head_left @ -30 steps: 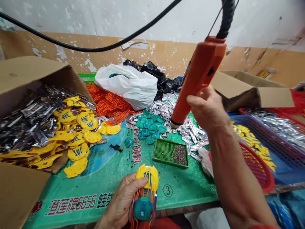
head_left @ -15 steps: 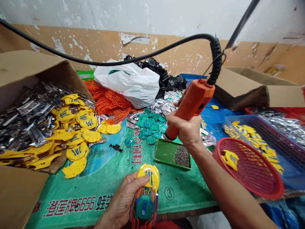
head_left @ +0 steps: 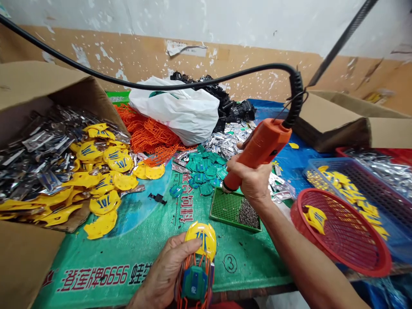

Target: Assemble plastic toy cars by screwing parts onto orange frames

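Observation:
Near the bottom centre, my left hand (head_left: 167,266) grips a toy body (head_left: 195,281) with a green centre and orange frame, its thumb on the yellow cover (head_left: 202,238) at the far end. My right hand (head_left: 254,180) is wrapped round an orange power screwdriver (head_left: 260,146), tilted with its dark lower end over a green tray (head_left: 225,208). Small screws (head_left: 249,214) lie heaped at the tray's right side. The tool's tip is too small to make out. Behind the tray lie green parts (head_left: 206,167).
A carton (head_left: 106,103) of silvery and yellow parts stands left. A white bag (head_left: 180,111) lies behind orange mesh pieces (head_left: 144,133). At right are a red basket (head_left: 341,231), a blue basket (head_left: 325,165) and another carton (head_left: 334,111). A black cable (head_left: 180,86) hangs across.
The view has shifted slightly, so the tray, baskets and right arm appear a little further right. Both hands keep their holds.

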### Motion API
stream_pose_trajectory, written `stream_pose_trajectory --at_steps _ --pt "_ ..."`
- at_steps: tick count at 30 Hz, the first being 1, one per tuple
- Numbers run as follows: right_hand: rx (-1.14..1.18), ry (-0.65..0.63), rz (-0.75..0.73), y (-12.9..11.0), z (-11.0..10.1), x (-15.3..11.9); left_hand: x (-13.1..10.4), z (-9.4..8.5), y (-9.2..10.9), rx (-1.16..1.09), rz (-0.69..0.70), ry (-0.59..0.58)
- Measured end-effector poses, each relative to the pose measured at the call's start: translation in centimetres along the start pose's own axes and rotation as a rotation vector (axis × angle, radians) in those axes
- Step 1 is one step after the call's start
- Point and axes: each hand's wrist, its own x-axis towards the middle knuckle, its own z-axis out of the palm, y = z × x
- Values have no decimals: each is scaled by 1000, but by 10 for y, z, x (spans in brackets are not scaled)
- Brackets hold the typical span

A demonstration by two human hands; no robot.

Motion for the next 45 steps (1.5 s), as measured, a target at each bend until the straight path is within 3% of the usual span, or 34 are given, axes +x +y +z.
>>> stream_pose_trajectory --at_steps 11,23,30,39,45 --pt "-96 1 -89 -4 0 -5 3 1 2 56 33 25" --pt "21 6 -83 -7 -2 -2 4 2 1 82 58 2" --pt "114 -6 -84 -12 -12 0 5 3 2 93 48 4" --pt "129 -99 -3 -27 -35 -20 2 0 0 66 20 2" --pt "149 -105 -14 -31 -40 -24 1 2 -2 113 23 -8"
